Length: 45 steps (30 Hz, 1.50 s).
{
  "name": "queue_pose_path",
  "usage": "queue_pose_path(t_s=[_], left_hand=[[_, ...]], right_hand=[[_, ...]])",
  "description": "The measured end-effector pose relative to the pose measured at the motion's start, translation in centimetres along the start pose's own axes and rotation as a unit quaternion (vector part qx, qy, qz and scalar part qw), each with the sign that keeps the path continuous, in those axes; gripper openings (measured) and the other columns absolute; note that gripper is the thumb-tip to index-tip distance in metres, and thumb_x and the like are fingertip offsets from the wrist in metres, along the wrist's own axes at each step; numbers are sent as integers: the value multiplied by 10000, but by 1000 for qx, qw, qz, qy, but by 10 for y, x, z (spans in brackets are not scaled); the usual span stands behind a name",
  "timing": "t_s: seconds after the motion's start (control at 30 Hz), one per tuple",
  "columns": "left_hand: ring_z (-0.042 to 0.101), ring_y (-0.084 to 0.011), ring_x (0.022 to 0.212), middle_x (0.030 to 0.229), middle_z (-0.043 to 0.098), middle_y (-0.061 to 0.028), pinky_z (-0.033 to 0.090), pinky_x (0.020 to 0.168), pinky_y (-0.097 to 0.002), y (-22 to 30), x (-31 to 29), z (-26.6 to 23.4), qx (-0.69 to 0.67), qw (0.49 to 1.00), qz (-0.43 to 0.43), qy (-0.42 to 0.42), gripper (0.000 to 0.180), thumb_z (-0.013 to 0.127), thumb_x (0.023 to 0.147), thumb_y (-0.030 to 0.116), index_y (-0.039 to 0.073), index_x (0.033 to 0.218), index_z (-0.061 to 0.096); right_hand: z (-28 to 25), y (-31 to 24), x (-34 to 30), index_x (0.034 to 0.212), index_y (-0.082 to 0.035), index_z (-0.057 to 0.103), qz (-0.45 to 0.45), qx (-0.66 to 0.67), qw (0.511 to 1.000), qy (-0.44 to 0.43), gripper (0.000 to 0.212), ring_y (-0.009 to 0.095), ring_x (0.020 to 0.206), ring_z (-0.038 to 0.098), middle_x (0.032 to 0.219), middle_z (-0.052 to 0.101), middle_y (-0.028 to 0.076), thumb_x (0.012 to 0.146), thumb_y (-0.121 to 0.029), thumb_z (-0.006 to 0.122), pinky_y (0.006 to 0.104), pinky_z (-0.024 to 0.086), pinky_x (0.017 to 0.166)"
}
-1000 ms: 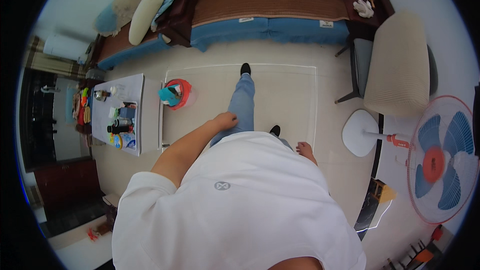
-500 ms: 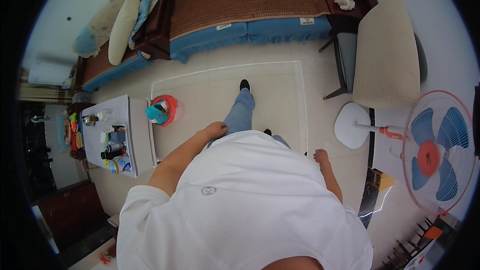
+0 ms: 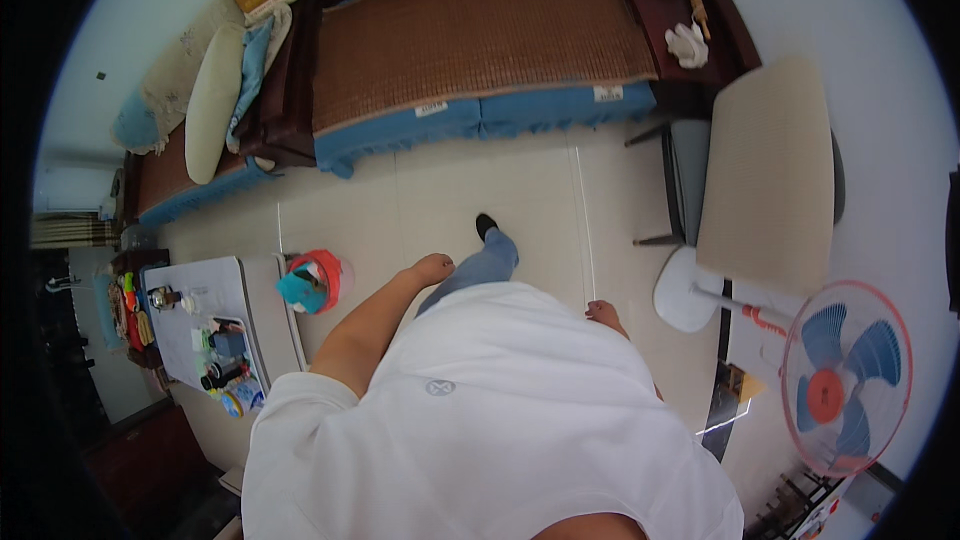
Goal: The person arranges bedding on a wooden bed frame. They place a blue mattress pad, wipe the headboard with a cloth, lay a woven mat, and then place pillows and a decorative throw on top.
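Note:
My left hand (image 3: 433, 267) hangs beside my left thigh with its fingers curled in, and nothing shows in it. A red-rimmed bin (image 3: 330, 282) with a teal item in it stands on the floor to its left. My right hand (image 3: 605, 314) is held out past the right side of my white shirt (image 3: 500, 380), its fingers curled too and nothing visible in them. Neither hand touches any furniture. One foot in a dark shoe (image 3: 486, 227) is forward on the tiled floor.
Ahead is a wooden sofa with a brown mat (image 3: 480, 35) and blue skirt. A chair with a beige cushion (image 3: 765, 170) and a standing fan (image 3: 845, 380) are on the right. A table (image 3: 205, 285) holding bottles and a tray is on the left.
The sofa, table, chair and fan sit lower in the picture. My right hand has moved inward, toward my body. My left hand stays near my thigh.

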<state>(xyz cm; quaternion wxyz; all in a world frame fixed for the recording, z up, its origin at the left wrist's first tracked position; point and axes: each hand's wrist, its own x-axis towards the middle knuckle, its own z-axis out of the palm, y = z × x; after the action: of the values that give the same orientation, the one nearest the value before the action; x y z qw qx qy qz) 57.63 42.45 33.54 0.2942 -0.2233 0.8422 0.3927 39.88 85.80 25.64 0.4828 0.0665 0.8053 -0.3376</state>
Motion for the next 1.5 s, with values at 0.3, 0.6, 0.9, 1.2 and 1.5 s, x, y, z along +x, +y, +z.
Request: queue_pose_path(t_s=[0.3, 0.6, 0.9, 1.2, 1.5], left_hand=[[608, -352, 934, 962, 645, -215, 475, 822, -389, -48, 85, -140, -110, 982, -19, 150, 332, 488, 837, 261, -12, 923, 656], [605, -359, 949, 981, 637, -232, 471, 844, -400, -74, 115, -147, -103, 987, -83, 89, 365, 469, 826, 274, -18, 940, 656], [600, -358, 931, 960, 640, -222, 466, 829, -385, -11, 167, -177, -144, 987, -60, 36, 350, 461, 863, 266, -15, 963, 644], [601, -161, 858, 979, 642, -84, 482, 777, -291, 21, 220, -235, -336, 913, -230, -13, 367, 540, 894, 273, -22, 1105, 599], [570, -147, 980, 1070, 613, -72, 433, 886, -291, 81, 278, -274, -452, 857, -246, -22, 368, 521, 939, 273, 1, 1185, 553]], right_hand=[[-5, -195, 79, 1076, -38, 594, -123, 23, 992, -6, 257, 140, 739, 618, 872, 655, 78, 910, -211, 502, 257, 488, 615], [-19, -230, 120, 1018, -3, 610, -93, -89, 992, 5, 277, 169, 697, 631, 838, 658, 101, 899, -233, 513, 296, 515, 616], [-66, -220, 210, 801, -21, 637, -154, -271, 950, -9, 278, 290, 683, 626, 771, 640, 174, 826, -247, 476, 395, 490, 657], [-198, -347, 450, 1006, -45, 621, -83, 123, 988, 33, 192, 142, 617, 573, 801, 647, 49, 856, -66, 503, 286, 473, 548], [-247, -506, 563, 1389, -81, 330, 171, 468, 840, 215, 653, 233, 1327, 253, 1428, 313, 100, 863, -320, 635, 412, 203, 1094]])
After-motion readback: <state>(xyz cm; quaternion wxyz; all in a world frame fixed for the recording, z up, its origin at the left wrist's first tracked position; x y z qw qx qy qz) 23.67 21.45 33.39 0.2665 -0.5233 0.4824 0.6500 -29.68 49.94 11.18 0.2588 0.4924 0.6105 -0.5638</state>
